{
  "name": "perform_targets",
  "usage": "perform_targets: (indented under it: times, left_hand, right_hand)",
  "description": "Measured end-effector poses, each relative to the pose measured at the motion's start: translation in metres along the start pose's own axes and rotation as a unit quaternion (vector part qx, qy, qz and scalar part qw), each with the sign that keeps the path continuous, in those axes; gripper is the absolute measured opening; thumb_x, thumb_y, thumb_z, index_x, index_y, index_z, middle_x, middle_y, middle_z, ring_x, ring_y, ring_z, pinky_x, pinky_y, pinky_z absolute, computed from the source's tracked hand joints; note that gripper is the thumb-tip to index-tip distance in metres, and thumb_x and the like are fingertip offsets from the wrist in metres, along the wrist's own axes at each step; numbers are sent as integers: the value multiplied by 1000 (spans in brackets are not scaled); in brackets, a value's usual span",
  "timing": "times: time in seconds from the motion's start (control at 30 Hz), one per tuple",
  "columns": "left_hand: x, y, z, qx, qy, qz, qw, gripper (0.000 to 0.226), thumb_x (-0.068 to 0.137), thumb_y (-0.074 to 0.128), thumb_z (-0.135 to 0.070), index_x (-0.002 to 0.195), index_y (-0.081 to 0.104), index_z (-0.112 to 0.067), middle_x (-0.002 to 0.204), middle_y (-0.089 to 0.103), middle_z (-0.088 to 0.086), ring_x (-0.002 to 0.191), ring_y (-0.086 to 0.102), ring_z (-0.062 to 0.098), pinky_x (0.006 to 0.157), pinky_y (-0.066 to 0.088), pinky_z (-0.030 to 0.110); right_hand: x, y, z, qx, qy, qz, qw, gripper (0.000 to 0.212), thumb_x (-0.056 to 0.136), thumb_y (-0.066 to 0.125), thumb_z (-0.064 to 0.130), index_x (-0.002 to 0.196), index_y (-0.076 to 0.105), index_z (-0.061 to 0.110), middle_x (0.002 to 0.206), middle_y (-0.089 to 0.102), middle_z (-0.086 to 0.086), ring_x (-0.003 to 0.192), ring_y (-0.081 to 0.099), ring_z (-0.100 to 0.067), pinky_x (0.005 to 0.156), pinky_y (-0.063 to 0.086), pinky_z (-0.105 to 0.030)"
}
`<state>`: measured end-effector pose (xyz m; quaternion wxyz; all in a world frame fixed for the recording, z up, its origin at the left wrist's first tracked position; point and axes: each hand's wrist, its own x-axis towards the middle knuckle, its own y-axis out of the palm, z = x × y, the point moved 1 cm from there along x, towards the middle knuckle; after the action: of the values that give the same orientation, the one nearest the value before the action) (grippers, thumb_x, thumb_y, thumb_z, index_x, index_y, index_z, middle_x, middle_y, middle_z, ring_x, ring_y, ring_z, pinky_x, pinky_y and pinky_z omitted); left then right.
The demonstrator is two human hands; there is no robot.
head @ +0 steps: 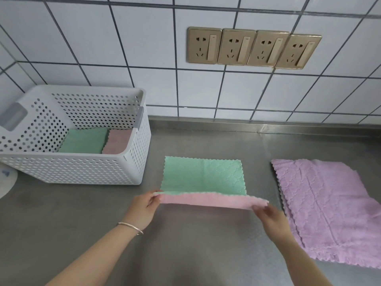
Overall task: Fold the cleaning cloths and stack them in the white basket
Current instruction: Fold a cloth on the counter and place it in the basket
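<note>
Your left hand point(144, 207) and right hand point(268, 215) each pinch a near corner of the green-and-pink cloth point(203, 178); soft, light and limp, it needs both corner grips level while folding.

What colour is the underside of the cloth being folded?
Pink; the cloth is green on top, its lifted near edge shows pink. Head view.

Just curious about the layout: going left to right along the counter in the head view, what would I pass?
White basket with folded cloths inside → left hand → green-and-pink cloth being folded → right hand → pile of purple cloths.
</note>
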<state>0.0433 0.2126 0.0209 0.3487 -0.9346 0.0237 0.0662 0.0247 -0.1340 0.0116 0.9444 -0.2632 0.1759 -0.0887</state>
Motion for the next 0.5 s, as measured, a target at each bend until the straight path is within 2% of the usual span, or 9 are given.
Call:
perform_targets:
  times: [0.07, 0.13, 0.17, 0.27, 0.33, 0.4, 0.43, 0.5]
  left_hand:
    - [4, -4, -9, -5, 5, 0, 1000, 36, 82, 43, -33, 100, 68, -12, 76, 68, 8, 69, 61, 16, 60, 37, 17]
    - [7, -4, -11, -14, 0, 3, 1000, 41, 79, 39, -34, 98, 66, -10, 60, 60, 0, 56, 53, 1, 56, 36, 15]
    - [8, -3, -9, -7, -6, 4, 1000, 41, 78, 39, -34, 98, 65, -10, 59, 57, -2, 55, 50, 0, 55, 36, 15]
    - [5, 3, -3, 14, -25, 21, 999, 32, 86, 43, -28, 105, 64, -12, 73, 64, 3, 68, 55, 14, 60, 37, 25]
    - [3, 9, 6, 15, -40, 42, 998, 23, 93, 46, -12, 107, 63, -12, 79, 67, 5, 71, 58, 18, 62, 39, 25]
    - [1, 16, 13, 24, -54, 61, 996, 24, 92, 46, -6, 107, 63, -13, 77, 66, 5, 69, 57, 17, 59, 39, 20]
    - [0, 18, 14, 27, -60, 66, 996, 24, 92, 46, -6, 107, 62, -14, 75, 64, 5, 67, 55, 18, 58, 38, 18]
    - [2, 21, 18, 15, -78, 69, 994, 22, 92, 46, -7, 104, 62, -16, 77, 63, 3, 71, 56, 18, 61, 38, 22]
  right_hand:
    - [2, -3, 15, 49, 5, -8, 999, 5, 89, 59, 9, 91, 64, 10, 85, 65, -7, 81, 58, -16, 72, 39, -26]
    - [5, -5, 27, 66, -3, -9, 998, 6, 90, 56, 7, 90, 62, 10, 84, 63, -6, 77, 56, -14, 69, 39, -27]
    - [7, -6, 28, 64, -4, -3, 998, 7, 91, 56, 7, 91, 62, 10, 83, 63, -5, 76, 56, -13, 68, 40, -26]
    - [8, -4, 22, 32, 9, 26, 999, 7, 91, 57, 8, 86, 62, 9, 75, 62, -1, 71, 54, -12, 63, 41, -21]
    - [8, -1, 16, -3, 29, 45, 999, 17, 88, 59, 23, 82, 62, 7, 71, 60, -4, 70, 51, -16, 61, 39, -25]
    - [10, 3, 12, -52, 47, 59, 996, 28, 75, 50, 37, 74, 59, 11, 67, 57, -4, 66, 48, -16, 57, 37, -26]
    - [10, 5, 11, -69, 52, 64, 994, 27, 75, 48, 38, 72, 57, 13, 66, 57, -4, 66, 48, -17, 57, 36, -27]
    - [15, 12, 8, -92, 59, 80, 991, 21, 87, 51, 29, 78, 59, 11, 73, 61, -9, 74, 54, -23, 59, 36, -29]
